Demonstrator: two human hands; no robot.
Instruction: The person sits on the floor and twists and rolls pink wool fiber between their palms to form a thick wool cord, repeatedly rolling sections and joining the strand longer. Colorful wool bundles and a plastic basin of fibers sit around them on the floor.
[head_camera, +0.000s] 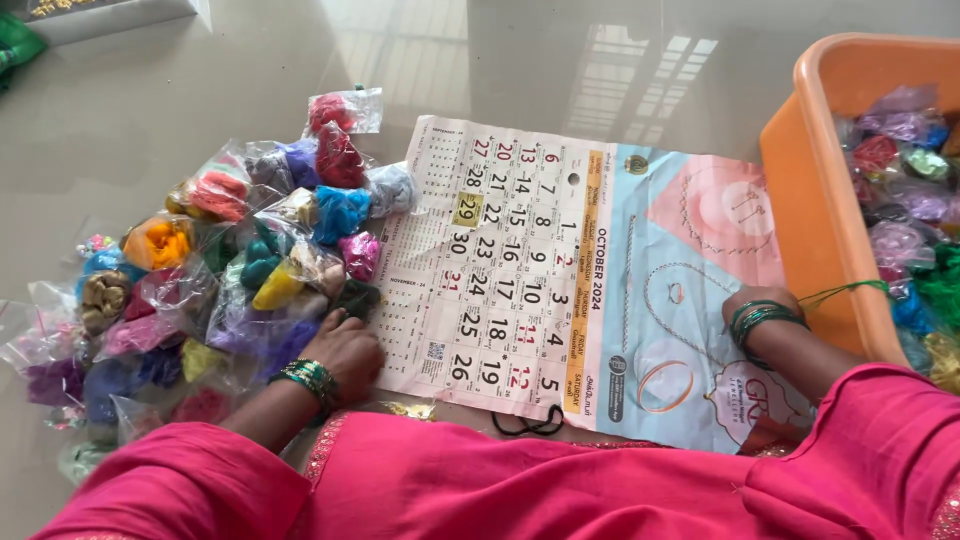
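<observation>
The calendar sheet (560, 290) lay flat across the middle of the floor, its far edge toward the window glare, with the orange tub (815, 200) of bagged thread standing at its right edge. To the left sprawled the heap of clear packets of coloured thread (230, 270), touching the sheet's left border. The left hand (345, 350) rested palm-down at the heap's near right corner, fingers spread over the packets, clamped on nothing. The right hand (760, 305) sat knuckles-up on the sheet's right part beside the tub; its fingers were hidden, so its hold couldn't be told.
</observation>
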